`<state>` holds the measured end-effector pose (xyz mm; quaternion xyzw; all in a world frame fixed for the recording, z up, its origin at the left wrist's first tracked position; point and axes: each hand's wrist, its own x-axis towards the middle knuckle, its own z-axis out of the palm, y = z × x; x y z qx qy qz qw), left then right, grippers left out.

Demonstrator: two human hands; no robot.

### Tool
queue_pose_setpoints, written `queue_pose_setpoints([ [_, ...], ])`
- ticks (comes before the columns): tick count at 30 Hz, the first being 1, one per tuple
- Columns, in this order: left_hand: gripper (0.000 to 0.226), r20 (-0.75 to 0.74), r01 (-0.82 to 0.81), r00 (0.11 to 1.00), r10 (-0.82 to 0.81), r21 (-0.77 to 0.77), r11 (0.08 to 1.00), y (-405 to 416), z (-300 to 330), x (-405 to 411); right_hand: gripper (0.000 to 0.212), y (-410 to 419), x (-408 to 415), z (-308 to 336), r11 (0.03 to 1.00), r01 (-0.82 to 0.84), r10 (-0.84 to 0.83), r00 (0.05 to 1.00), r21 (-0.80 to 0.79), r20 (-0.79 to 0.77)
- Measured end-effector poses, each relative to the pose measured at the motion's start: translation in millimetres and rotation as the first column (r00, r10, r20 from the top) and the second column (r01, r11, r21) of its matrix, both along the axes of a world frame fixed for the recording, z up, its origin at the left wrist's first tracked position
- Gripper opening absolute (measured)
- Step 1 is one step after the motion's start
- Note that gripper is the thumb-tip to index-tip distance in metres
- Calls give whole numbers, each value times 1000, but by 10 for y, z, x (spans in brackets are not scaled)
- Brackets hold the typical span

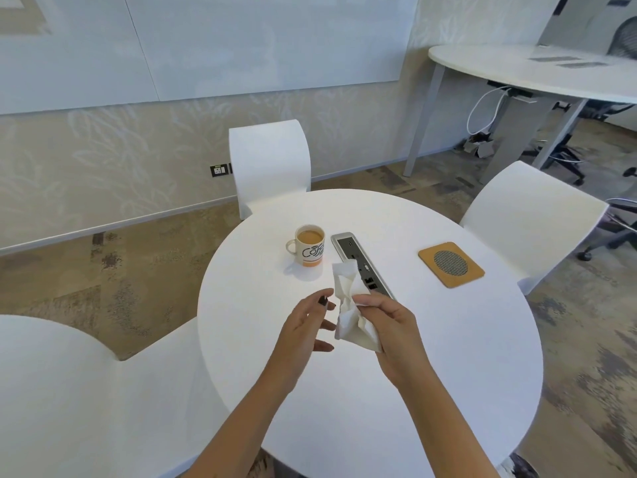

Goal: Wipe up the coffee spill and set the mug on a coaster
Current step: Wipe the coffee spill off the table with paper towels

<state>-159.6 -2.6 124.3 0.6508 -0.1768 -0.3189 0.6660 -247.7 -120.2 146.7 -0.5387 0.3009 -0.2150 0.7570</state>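
right hand point(393, 334) pinches crumpled tissue point(350, 310) | left hand point(303, 327) open, empty | advice: bunch tissue, dab around mug point(309, 245) base, avoid socket strip point(362, 263)

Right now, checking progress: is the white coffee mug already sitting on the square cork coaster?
No, the white coffee mug stands on the bare round white table, apart from the square cork coaster.

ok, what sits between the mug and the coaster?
In the head view, the table's built-in power socket panel lies between the mug and the cork coaster; the tissue in the right hand overlaps its near end.
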Motion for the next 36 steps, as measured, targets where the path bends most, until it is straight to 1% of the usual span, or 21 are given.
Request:
queue_pose_setpoints([
  [3, 34, -123, 102, 987, -108, -48, 994, -22, 73, 5, 29, 25, -28, 22, 996, -13, 8, 998, -87, -59],
  [5, 37, -116, 142, 982, -146, -48, 989, -22, 115, 6, 28, 34, -63, 64, 992, -31, 23, 997, -120, -69],
  [8, 25, -8, 189, 982, -189, -17, 982, -12, 136, 1, 32, 10, -124, 105, 987, -50, 37, 995, -153, -92],
  [11, 29, 81, 230, 970, -228, -12, 973, -23, 126, -3, 35, -15, -163, 99, 984, -20, -7, 988, -176, -154],
  [12, 31, 121, 233, 966, -230, -10, 972, -35, 111, -6, 32, -20, -169, 80, 983, 6, -41, 982, -185, -183],
  [14, 37, 246, 213, 947, -204, -8, 977, -68, 90, -23, 18, -32, -172, 36, 975, 76, -122, 968, -209, -220],
  [15, 42, 318, 191, 931, -179, -6, 982, -88, 84, -34, 13, -35, -174, 16, 971, 107, -156, 961, -213, -229],
  [16, 44, 386, 170, 910, -154, -8, 985, -109, 84, -46, 16, -37, -174, -5, 970, 129, -178, 954, -204, -243],
  [18, 35, 490, 139, 865, -111, -22, 990, -141, 81, -79, 22, -41, -180, -33, 980, 150, -180, 945, -127, -273],
  [20, 22, 572, 114, 816, -78, -26, 993, -161, 61, -96, 21, -17, -207, -17, 990, 128, -138, 944, -54, -299],
  [23, 19, 695, 94, 716, -65, -4, 996, -177, 9, -104, 19, 61, -248, 56, 998, 62, -59, 944, 0, -325],
  [25, 16, 751, 93, 657, -64, 4, 996, -182, 5, -139, 19, 76, -282, 73, 997, 66, -51, 953, 41, -299],
  [26, 16, 763, 88, 644, -59, 3, 996, -180, 6, -156, 19, 78, -299, 96, 996, 57, -38, 968, 74, -247],
  [28, 20, 760, 74, 648, -45, -4, 997, -165, 4, -181, 24, 62, -332, 127, 989, 14, -1, 996, 149, -91],
  [30, 24, 756, 76, 652, -52, 3, 997, -139, 3, -202, 28, 31, -381, 166, 975, 5, -7, 1000, 220, 12],
  [31, 27, 749, 91, 659, -68, 11, 996, -123, 15, -219, 26, 6, -401, 168, 976, 2, -8, 1000, 218, 24],
  [34, 35, 702, 153, 703, -114, 7, 988, -86, 82, -284, 23, -19, -459, 156, 992, -99, 98, 995, 84, 10],
  [36, 35, 665, 186, 736, -127, -18, 982, -74, 137, -324, 25, -23, -489, 154, 997, -63, 64, 998, 54, -9],
])
